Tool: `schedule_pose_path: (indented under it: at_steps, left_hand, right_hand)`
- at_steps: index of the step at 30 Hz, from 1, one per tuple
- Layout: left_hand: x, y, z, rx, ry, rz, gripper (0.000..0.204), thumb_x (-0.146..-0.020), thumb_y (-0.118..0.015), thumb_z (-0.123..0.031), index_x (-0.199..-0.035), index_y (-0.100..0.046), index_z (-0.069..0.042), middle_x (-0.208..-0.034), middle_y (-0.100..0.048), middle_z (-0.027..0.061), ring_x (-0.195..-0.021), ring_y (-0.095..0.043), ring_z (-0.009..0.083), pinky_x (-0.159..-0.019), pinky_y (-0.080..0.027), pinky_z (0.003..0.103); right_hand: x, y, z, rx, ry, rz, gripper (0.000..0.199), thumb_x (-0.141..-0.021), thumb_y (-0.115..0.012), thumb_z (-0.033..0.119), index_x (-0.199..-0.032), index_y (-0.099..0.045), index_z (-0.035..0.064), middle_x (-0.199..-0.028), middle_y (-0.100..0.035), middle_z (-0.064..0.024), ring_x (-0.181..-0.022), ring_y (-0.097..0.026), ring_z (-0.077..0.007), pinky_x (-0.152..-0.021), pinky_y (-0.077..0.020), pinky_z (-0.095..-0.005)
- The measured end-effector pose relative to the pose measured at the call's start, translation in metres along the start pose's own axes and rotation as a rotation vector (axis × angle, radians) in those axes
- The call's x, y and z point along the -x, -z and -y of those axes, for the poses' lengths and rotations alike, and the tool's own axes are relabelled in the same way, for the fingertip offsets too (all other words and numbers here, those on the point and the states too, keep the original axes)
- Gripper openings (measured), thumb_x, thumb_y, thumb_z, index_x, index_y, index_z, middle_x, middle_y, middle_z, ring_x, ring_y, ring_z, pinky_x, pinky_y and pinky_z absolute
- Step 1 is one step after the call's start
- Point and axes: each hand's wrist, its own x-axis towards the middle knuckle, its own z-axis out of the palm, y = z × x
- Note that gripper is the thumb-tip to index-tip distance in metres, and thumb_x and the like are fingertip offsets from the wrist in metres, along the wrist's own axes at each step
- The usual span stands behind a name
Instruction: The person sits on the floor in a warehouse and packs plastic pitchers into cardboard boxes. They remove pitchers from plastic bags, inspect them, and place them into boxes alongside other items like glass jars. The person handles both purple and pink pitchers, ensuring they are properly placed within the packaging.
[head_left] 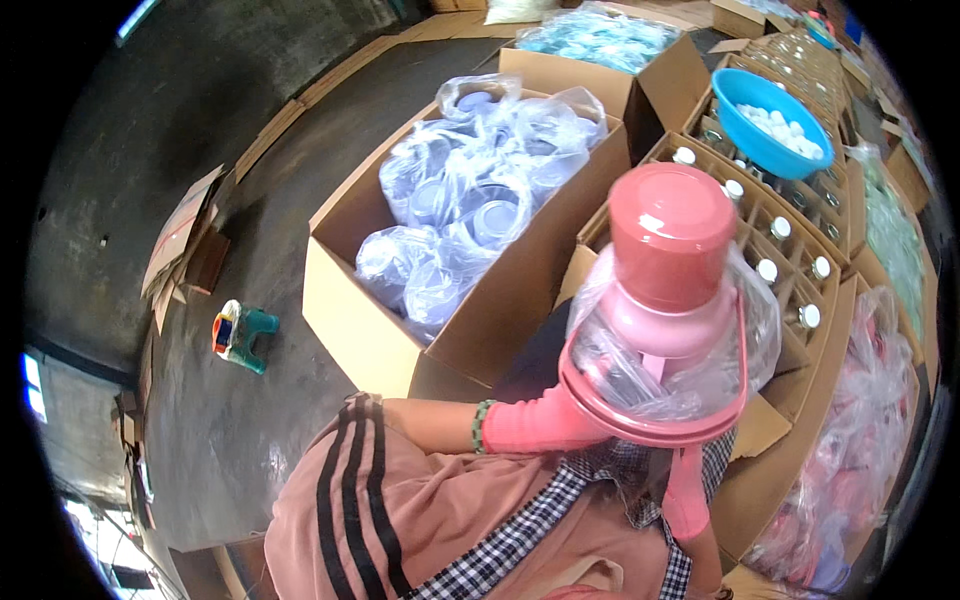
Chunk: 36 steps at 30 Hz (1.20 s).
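Close in front of my body is a pink vacuum flask (pixel 668 325) with a darker pink cup lid (pixel 672 235), a carrying handle, and a crumpled clear plastic bag (pixel 612 345) around its body. My left hand (pixel 553 420), in a pink glove, reaches in from the left and holds the flask low on its side. Below its near side, my right hand (pixel 686 497), also gloved in pink, grips it from underneath. The flask covers the fingertips of both hands.
An open carton (pixel 365 345) of bagged lavender parts stands at left. To the right, a divided carton (pixel 790 350) holds white-capped bottles; a blue basin (pixel 730 120) of white caps sits beyond. Bagged pink parts (pixel 850 440) lie far right. A small teal stool (pixel 245 338) stands on the floor.
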Motion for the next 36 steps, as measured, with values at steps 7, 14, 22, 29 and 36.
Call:
schedule_pose_path:
  at_steps: [7, 14, 22, 29, 36]
  left_hand:
    - [-0.01, 0.003, 0.014, -0.008, -0.065, -0.114, 0.065, -0.069, -0.066, -0.024, -0.123, -0.035, -0.006, -0.124, -0.038, 0.0116, -0.115, -0.036, 0.0237, -0.098, -0.024, 0.038]
    - [-0.028, 0.022, 0.031, -0.022, -0.123, -0.231, 0.066, -0.069, -0.066, -0.023, -0.124, -0.032, -0.005, -0.124, -0.038, 0.011, -0.114, -0.036, 0.0226, -0.098, -0.026, 0.037]
    - [-0.028, 0.027, 0.039, -0.026, -0.122, -0.265, 0.068, -0.07, -0.066, -0.021, -0.125, -0.03, -0.005, -0.124, -0.038, 0.0103, -0.114, -0.037, 0.0215, -0.097, -0.028, 0.036]
    - [-0.009, 0.033, 0.007, 0.14, 0.0, -0.246, 0.08, -0.065, -0.072, -0.02, -0.127, -0.024, -0.005, -0.124, -0.038, 0.0099, -0.114, -0.038, 0.0197, -0.095, -0.032, 0.034]
    - [0.012, 0.085, -0.087, -1.111, -0.344, -0.406, 0.067, -0.048, -0.079, -0.022, -0.102, -0.045, 0.0, -0.091, -0.052, 0.0148, -0.085, -0.051, 0.0288, -0.077, -0.041, 0.036]
  right_hand:
    - [-0.004, -0.004, -0.014, -0.155, -0.188, -0.052, 0.041, -0.074, -0.057, 0.008, -0.111, -0.043, 0.0018, -0.103, -0.05, -0.0129, -0.096, -0.049, -0.022, -0.087, -0.0346, -0.032]
    - [-0.001, -0.016, 0.045, 0.125, -0.086, 0.047, 0.048, -0.071, -0.048, -0.007, -0.117, -0.035, -0.0024, -0.106, -0.048, -0.0113, -0.098, -0.046, -0.0191, -0.089, -0.0335, -0.0299]
    - [-0.043, -0.013, 0.077, 1.064, 0.94, -0.48, 0.074, -0.054, -0.075, 0.044, -0.104, -0.042, 0.001, -0.109, -0.042, -0.0165, -0.1, -0.042, -0.0356, -0.086, -0.0341, -0.0467]
    - [-0.033, -0.006, 0.1, 1.237, 0.836, 0.32, 0.056, -0.05, -0.069, 0.048, -0.08, -0.055, 0.0027, -0.086, -0.052, -0.0107, -0.094, -0.046, -0.0354, -0.082, -0.0348, -0.0498]
    - [-0.038, 0.015, 0.117, 0.853, 0.882, -0.075, 0.038, -0.049, -0.071, 0.02, -0.077, -0.052, 0.0036, -0.086, -0.051, -0.0123, -0.088, -0.047, -0.0351, -0.078, -0.0394, -0.0434]
